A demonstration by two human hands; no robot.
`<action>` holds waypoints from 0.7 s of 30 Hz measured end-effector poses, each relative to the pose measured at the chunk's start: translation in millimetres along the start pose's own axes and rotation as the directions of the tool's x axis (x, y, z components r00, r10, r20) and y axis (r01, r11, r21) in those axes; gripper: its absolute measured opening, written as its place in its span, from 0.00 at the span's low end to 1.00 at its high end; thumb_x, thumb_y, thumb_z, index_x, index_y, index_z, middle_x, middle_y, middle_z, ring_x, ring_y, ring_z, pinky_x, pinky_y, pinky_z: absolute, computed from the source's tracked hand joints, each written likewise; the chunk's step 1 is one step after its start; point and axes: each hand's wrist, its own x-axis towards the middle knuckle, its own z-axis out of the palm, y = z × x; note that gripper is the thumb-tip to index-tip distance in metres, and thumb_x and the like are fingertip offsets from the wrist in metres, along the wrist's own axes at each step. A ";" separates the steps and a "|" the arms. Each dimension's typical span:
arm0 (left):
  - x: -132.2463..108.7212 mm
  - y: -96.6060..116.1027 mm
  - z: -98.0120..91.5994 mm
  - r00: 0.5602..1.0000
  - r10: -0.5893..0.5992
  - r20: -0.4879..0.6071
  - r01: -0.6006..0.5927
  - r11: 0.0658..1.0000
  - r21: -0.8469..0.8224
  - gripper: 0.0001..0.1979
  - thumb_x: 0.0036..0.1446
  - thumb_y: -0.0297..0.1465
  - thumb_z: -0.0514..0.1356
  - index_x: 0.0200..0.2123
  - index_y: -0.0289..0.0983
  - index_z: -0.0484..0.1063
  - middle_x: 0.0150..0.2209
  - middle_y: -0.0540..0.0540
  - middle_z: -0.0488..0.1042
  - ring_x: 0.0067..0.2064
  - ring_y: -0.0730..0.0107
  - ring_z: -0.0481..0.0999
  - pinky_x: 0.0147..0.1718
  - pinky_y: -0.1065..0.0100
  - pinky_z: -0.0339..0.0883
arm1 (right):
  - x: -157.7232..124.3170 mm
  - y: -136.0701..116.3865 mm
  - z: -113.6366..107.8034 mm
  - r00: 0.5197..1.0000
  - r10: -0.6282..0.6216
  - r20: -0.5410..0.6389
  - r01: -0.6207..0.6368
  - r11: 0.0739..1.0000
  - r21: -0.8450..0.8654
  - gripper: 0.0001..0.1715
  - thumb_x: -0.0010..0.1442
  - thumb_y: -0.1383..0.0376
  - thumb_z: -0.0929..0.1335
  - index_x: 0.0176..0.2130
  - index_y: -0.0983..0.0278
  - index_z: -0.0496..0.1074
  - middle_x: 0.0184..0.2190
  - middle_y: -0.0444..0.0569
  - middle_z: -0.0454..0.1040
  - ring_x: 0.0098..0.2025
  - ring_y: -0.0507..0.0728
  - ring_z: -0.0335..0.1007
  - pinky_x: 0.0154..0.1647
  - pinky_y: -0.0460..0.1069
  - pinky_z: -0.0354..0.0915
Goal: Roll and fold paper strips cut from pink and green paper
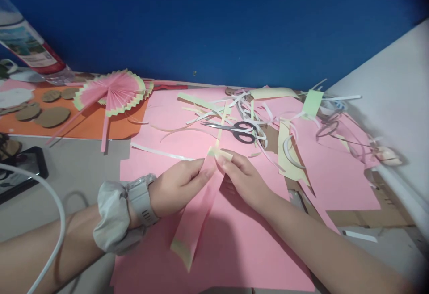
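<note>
A long pink paper strip with pale yellow ends point(196, 213) is held between my two hands over a large pink sheet point(264, 249). My left hand point(184, 182) pinches its left edge, thumb on top. The fingers of my right hand point(243, 175) close on the strip's far end, where a yellow paper edge is folded or attached; I cannot tell which. A narrow yellow paper strip point(221, 126) extends away from that end. Just beyond my hands lie scissors with black handles point(244, 132), their blades pointing left.
Paper offcuts point(286, 144) are scattered at the back right. Two pleated pink fans with pink sticks point(112, 90) lie at the left, near cardboard discs point(52, 116) on an orange sheet point(129, 126). A bottle point(36, 48), a phone point(23, 175) and a white cable point(55, 200) are at far left.
</note>
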 end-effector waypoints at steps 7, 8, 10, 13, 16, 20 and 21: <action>0.3 -0.4 1.3 0.997 0.015 -0.077 -0.027 0.986 -0.163 0.13 0.65 0.35 0.46 0.35 0.36 0.67 0.31 0.50 0.71 0.35 0.70 0.70 0.43 0.66 0.64 | -0.2 2.0 1.8 0.996 -0.056 0.063 0.057 0.998 -0.018 0.20 0.65 0.58 0.59 0.24 0.63 0.55 0.21 0.39 0.51 0.23 0.48 0.47 0.24 0.46 0.49; 0.8 0.5 0.6 0.998 0.015 -0.059 -0.030 0.966 -0.259 0.13 0.65 0.35 0.46 0.36 0.36 0.67 0.30 0.49 0.72 0.34 0.70 0.71 0.42 0.66 0.65 | -1.1 3.6 2.2 0.994 -0.041 0.100 0.033 0.996 0.084 0.20 0.66 0.57 0.57 0.24 0.62 0.55 0.20 0.39 0.51 0.22 0.48 0.46 0.23 0.46 0.49; 1.5 2.1 -1.6 1.000 -0.002 0.024 0.013 0.885 -0.466 0.15 0.66 0.35 0.44 0.37 0.35 0.66 0.26 0.49 0.73 0.29 0.70 0.73 0.35 0.66 0.68 | -2.8 5.7 3.0 0.986 -0.066 0.151 0.022 0.962 0.273 0.19 0.67 0.56 0.54 0.27 0.61 0.58 0.19 0.38 0.53 0.19 0.49 0.48 0.22 0.46 0.51; 1.9 2.1 -5.8 0.986 -0.026 0.167 0.129 0.753 -0.646 0.16 0.67 0.36 0.42 0.35 0.34 0.65 0.21 0.48 0.73 0.22 0.69 0.73 0.26 0.67 0.67 | -3.8 4.6 3.4 0.983 -0.164 0.087 0.126 0.932 0.341 0.08 0.66 0.58 0.59 0.42 0.56 0.62 0.23 0.38 0.59 0.21 0.49 0.54 0.24 0.47 0.57; 1.6 -1.1 -8.0 0.964 -0.030 0.264 0.209 0.702 -0.681 0.20 0.66 0.37 0.43 0.29 0.33 0.67 0.18 0.48 0.71 0.20 0.70 0.71 0.23 0.68 0.66 | -2.1 2.3 1.8 0.980 -0.199 0.012 0.186 0.936 0.300 0.19 0.63 0.60 0.63 0.53 0.48 0.57 0.31 0.40 0.61 0.23 0.48 0.57 0.24 0.46 0.59; 2.0 -4.3 -9.2 0.944 -0.032 0.328 0.263 0.671 -0.693 0.24 0.66 0.38 0.43 0.23 0.33 0.67 0.16 0.49 0.69 0.18 0.73 0.68 0.23 0.69 0.64 | 0.5 4.1 -1.2 0.964 -0.263 0.030 0.246 0.931 0.269 0.14 0.65 0.57 0.60 0.49 0.54 0.66 0.30 0.42 0.62 0.23 0.49 0.58 0.23 0.47 0.60; 2.3 -4.6 -9.7 0.941 -0.019 0.339 0.264 0.667 -0.696 0.25 0.66 0.38 0.43 0.22 0.34 0.67 0.16 0.49 0.69 0.18 0.74 0.68 0.23 0.70 0.64 | 0.5 4.6 -1.5 0.960 -0.275 0.056 0.250 0.930 0.269 0.15 0.65 0.56 0.59 0.47 0.55 0.68 0.29 0.43 0.62 0.23 0.49 0.58 0.24 0.48 0.60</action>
